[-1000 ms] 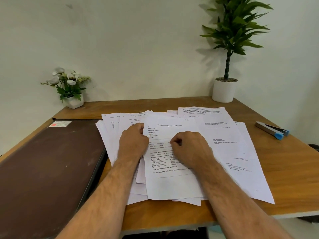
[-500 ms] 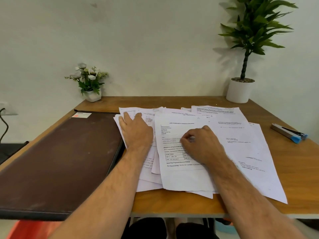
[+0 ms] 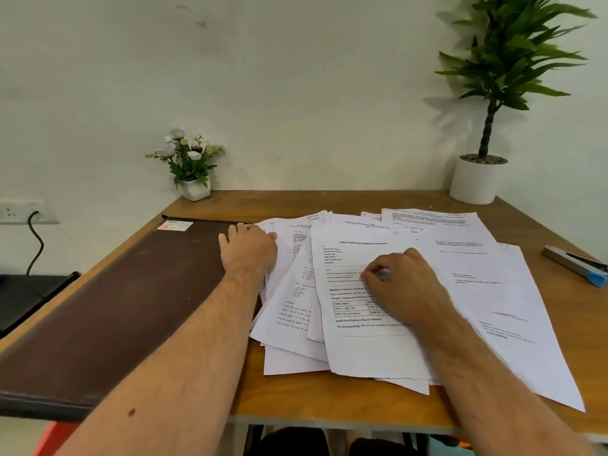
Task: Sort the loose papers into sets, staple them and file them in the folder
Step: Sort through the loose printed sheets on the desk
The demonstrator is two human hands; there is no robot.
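Observation:
A loose spread of white printed papers (image 3: 487, 291) covers the middle and right of the wooden table (image 3: 329, 399). A closed dark brown folder (image 3: 115, 307) lies to their left. My left hand (image 3: 248, 253) lies flat with straight fingers at the papers' left edge, partly over the folder. On the top sheet rests my right hand (image 3: 403, 284), its fingers curled with thumb and forefinger close together; whether they pinch the sheet is unclear. A grey stapler with a blue tip (image 3: 577, 266) lies at the right edge.
A small white pot of flowers (image 3: 192, 166) stands at the back left and a tall potted plant (image 3: 483, 159) at the back right, both against the wall. A wall socket with a black cable (image 3: 33, 232) is at the far left.
My left hand has uncurled and slid left from the papers' middle to their left edge by the folder. My right hand stays on the top sheet. The view has turned left.

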